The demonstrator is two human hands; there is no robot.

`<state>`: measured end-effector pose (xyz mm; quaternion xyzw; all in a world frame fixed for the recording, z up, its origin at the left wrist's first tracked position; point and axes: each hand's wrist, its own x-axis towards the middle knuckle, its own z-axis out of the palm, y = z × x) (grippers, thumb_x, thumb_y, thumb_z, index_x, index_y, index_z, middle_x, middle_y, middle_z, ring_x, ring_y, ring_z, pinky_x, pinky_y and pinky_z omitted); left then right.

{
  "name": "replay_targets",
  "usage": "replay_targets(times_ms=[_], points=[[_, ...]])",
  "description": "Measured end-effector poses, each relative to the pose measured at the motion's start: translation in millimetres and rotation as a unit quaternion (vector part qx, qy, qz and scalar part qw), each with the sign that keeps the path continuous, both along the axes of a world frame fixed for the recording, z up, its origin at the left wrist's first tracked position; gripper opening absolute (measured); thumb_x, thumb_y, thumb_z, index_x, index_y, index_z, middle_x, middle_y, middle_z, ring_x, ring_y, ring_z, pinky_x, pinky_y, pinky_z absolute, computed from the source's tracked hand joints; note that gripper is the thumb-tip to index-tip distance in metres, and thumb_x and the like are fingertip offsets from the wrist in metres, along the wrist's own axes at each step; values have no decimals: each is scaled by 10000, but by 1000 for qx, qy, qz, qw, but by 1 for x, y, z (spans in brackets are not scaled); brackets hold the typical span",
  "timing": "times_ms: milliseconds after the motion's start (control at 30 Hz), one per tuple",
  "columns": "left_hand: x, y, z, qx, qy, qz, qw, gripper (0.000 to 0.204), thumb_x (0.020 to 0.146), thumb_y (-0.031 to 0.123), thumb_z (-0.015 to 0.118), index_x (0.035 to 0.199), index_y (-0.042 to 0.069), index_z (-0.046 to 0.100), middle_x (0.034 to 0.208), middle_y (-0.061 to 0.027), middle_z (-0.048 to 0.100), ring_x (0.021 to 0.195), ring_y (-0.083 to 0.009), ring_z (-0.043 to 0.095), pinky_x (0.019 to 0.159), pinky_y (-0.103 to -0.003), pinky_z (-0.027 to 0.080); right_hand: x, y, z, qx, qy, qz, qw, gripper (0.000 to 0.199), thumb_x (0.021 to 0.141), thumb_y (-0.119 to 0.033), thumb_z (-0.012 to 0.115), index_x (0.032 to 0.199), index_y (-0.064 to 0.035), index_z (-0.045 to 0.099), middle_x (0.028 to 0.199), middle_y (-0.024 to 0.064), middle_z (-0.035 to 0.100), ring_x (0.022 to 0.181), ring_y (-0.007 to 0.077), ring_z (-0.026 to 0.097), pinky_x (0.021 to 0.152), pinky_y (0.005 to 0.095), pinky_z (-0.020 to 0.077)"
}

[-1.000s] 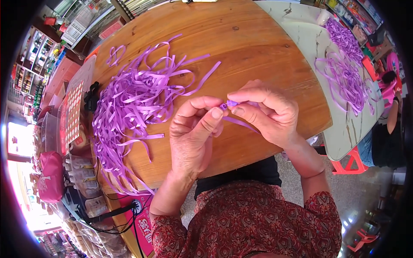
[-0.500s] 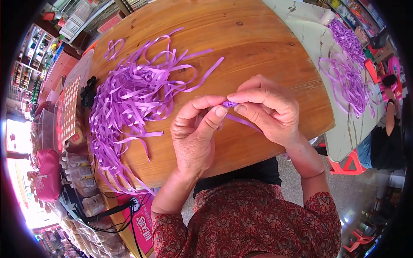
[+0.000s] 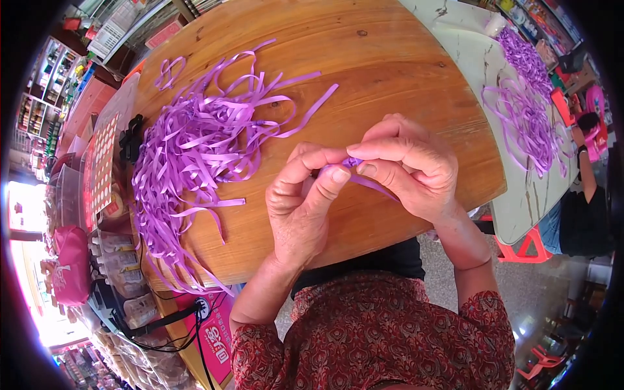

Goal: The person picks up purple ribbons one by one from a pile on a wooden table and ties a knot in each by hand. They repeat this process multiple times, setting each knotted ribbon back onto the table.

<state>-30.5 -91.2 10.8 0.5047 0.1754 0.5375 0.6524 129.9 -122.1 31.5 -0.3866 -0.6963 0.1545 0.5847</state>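
Above wooden bench (image 3: 390, 71), my left hand (image 3: 300, 201) and right hand (image 3: 419, 172), both pinched thumb to forefinger, gripped bunched purple ribbon (image 3: 352, 162) between fingertips; ribbon pile (image 3: 195, 136) lay at left.

Bare wood on the brown table (image 3: 396, 71) leaves a wide passage at the far middle. Between the left hand (image 3: 299, 208) and right hand (image 3: 419, 172), a held ribbon (image 3: 374, 184) trails into the gap; at left, a purple ribbon heap (image 3: 195, 140) bars the way.

From head height, the wooden table (image 3: 390, 84) is viewed downward at close range, the wearer's torso (image 3: 383, 325) at lower centre.
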Motion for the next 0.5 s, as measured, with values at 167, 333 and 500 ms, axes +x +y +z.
replay_targets(times_ms=[167, 333, 500], points=[[-1, -1, 0, 107, 57, 38, 992, 206, 805, -49, 653, 1005, 2, 656, 898, -39, 555, 850, -117, 524, 783, -226, 429, 1, 0, 1, 1, -4, 6, 1000, 241, 720, 21, 725, 953, -30, 689, 810, 73, 612, 678, 151, 552, 544, 249, 413], [-1, 1, -4, 109, 71, 77, 988, 194, 799, -32, 665, 989, 4, 681, 907, -47, 559, 834, -120, 518, 750, -219, 438, -9, -2, -1, -63, 117, -9, 991, 233, 708, 28, 733, 932, -1, 677, 814, 82, 623, 692, 155, 576, 565, 242, 418], [-2, 1, -1, 139, 100, 94, 981, 183, 806, -9, 665, 989, -3, 681, 879, -50, 565, 812, -125, 520, 723, -225, 437, 3, 6, -3, 3, 32, 14, 999, 210, 704, 31, 734, 901, 1, 669, 826, 91, 632, 697, 163, 584, 586, 255, 419]])
